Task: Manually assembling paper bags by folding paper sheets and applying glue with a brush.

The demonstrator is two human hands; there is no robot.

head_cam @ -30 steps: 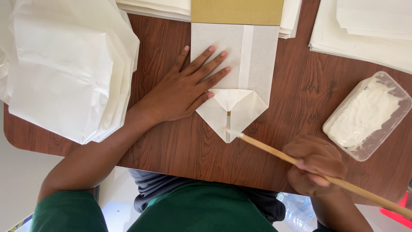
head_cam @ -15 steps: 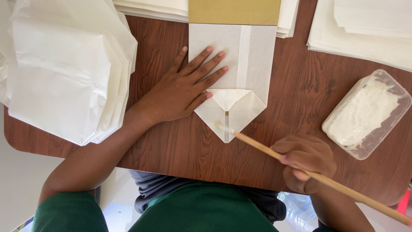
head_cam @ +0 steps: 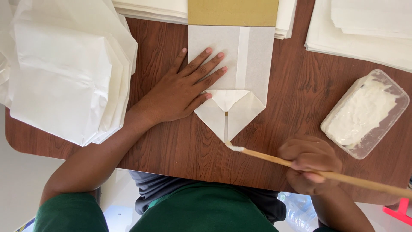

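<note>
Paper bag: a flat white paper bag (head_cam: 240,77) lies on the wooden table (head_cam: 171,141), in the middle of the head view, its bottom end turned towards the person. That end is folded into a point, two triangular flaps meeting along a centre slit (a narrow gap shows between them). A paler vertical strip runs down the right half of the bag. Its far end is tucked under a tan sheet of card (head_cam: 234,12).

Left hand: the left hand (head_cam: 180,90) lies flat and fully open, fingers spread, palm down, pressing on the left part of the bag and the table beside it. It grips nothing.

Right hand: the right hand (head_cam: 310,163) is closed in a fist around a long wooden stick (head_cam: 326,174), near the table's front edge.

Stick: its tip carries a white dab and sits at the very point of the folded flaps, touching or just off the paper (I cannot tell which).

Paste tub: a clear plastic tub of white paste (head_cam: 365,114) stands open to the right, apart from the bag.

Stacks: a pile of white paper bags (head_cam: 64,77) lies to the left; more white sheets (head_cam: 365,30) lie at the far right.
</note>
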